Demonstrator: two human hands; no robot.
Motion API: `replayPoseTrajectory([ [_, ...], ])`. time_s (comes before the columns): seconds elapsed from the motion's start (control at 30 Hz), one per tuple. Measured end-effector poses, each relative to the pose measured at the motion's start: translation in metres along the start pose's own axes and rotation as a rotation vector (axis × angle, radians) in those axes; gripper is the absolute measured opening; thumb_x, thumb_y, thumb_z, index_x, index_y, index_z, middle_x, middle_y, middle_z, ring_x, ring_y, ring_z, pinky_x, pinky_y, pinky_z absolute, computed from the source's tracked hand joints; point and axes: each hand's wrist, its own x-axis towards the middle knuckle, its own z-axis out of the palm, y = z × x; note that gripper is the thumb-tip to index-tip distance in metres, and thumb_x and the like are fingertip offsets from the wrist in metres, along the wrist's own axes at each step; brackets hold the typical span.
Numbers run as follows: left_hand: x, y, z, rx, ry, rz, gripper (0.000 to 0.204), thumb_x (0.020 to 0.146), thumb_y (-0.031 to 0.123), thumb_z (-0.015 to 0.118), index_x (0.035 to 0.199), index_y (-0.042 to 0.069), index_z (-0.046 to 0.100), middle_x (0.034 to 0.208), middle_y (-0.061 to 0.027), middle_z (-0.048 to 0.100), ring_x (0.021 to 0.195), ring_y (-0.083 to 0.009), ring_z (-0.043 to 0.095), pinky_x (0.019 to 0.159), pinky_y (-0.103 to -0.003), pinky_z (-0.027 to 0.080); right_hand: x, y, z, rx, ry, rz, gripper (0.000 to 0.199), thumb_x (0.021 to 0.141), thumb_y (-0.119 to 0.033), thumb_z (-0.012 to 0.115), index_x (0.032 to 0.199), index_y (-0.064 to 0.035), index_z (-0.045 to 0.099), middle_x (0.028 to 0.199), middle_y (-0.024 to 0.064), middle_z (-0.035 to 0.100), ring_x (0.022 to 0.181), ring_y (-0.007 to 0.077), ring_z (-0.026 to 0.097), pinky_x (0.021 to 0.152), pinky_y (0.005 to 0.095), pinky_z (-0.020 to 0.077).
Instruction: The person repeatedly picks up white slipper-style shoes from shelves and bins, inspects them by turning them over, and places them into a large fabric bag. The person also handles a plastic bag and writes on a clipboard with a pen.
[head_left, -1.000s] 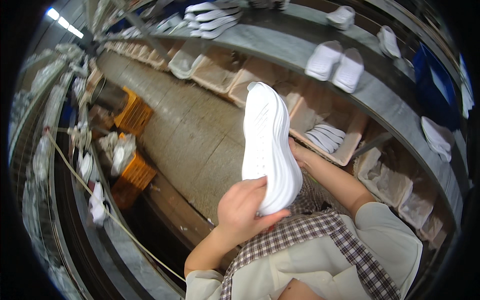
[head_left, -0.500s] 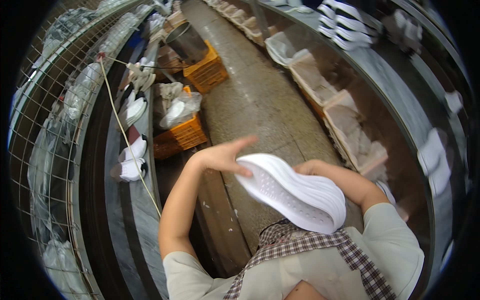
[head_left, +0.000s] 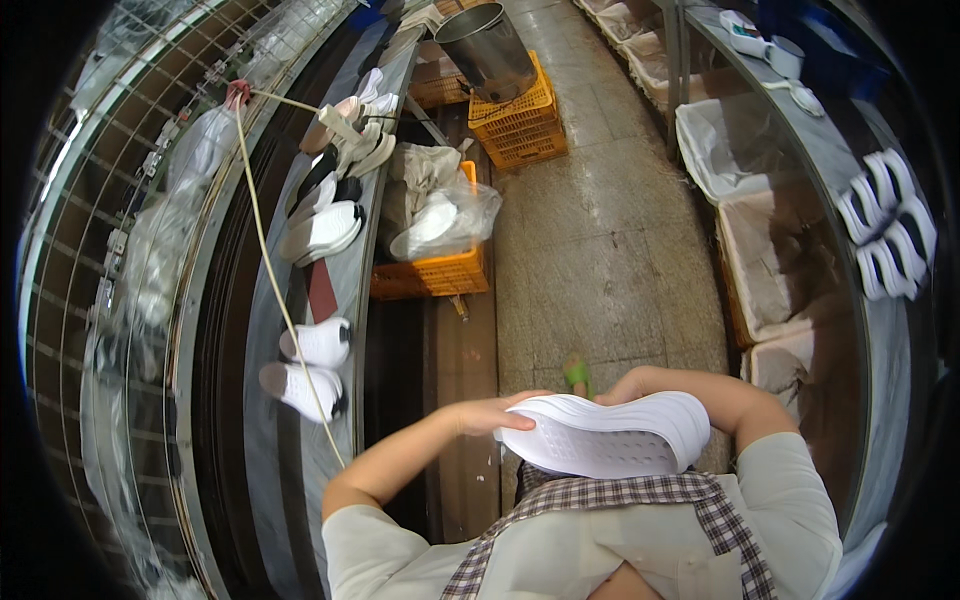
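Note:
A stack of white shoe soles is held level in front of my checked apron, their hollow, dimpled undersides or insides facing me. My left hand grips the left end, thumb on the near face and fingers behind. At the far side, my right hand is closed around the stack's edge, its fingertips mostly hidden by the soles. How many soles are in the stack is hard to make out.
On the left, a conveyor carries white shoes and a yellow cord. Ahead stand orange crates, one bearing a metal bin. Lined boxes run below the right bench, which holds white striped soles. A green shoe shows below.
My left hand, earlier partly spread with fingers outstretched, has closed on the sole stack. The stack sits lower and more level. My view has shifted along the aisle.

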Motion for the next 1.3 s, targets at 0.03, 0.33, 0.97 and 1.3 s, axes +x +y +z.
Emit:
replayPoseTrajectory([
  [0.03,0.006,0.007,-0.020,-0.012,0.020,0.033,0.095,0.073,0.041,0.069,0.142,0.003,0.016,0.143,-0.0160,0.023,0.134,-0.0252,0.020,0.109,-0.038,0.015,-0.003,-0.022,-0.013,0.011,0.030,0.015,0.056,0.076,-0.050,0.060,0.116,-0.0099,0.057,0.114,0.0037,0.060,0.099,0.0093,0.056,0.086,0.0285,0.0455],
  [0.33,0.062,0.158,-0.231,0.216,-0.173,0.159,0.093,0.071,0.033,0.072,0.142,0.007,0.018,0.141,-0.0104,0.028,0.131,-0.0222,0.024,0.108,-0.035,0.018,-0.082,-0.239,-0.069,0.059,0.356,-0.001,0.054,0.082,-0.051,0.056,0.116,-0.0084,0.057,0.111,0.0090,0.062,0.092,0.0169,0.062,0.078,0.0347,0.0503],
  [0.97,0.187,0.388,-0.521,-0.661,0.571,0.575,0.063,0.079,0.016,0.066,0.130,-0.002,0.035,0.123,-0.0120,0.051,0.112,-0.0251,0.051,0.097,-0.037,0.040,-0.309,-0.611,-0.302,0.216,0.887,-0.933,0.054,0.091,-0.052,0.038,0.125,-0.0092,0.040,0.114,0.0094,0.053,0.095,0.0191,0.056,0.070,0.0331,0.0487],
  [1.3,0.242,0.679,-0.839,-0.125,1.198,0.896,0.055,0.082,0.019,0.064,0.128,0.008,0.037,0.116,-0.0097,0.053,0.099,-0.0227,0.055,0.079,-0.037,0.048,-0.332,-0.636,-0.376,0.517,1.157,-0.896,0.032,0.091,-0.041,0.048,0.102,-0.0105,0.050,0.092,0.0034,0.057,0.073,0.0118,0.058,0.053,0.0256,0.0441],
])
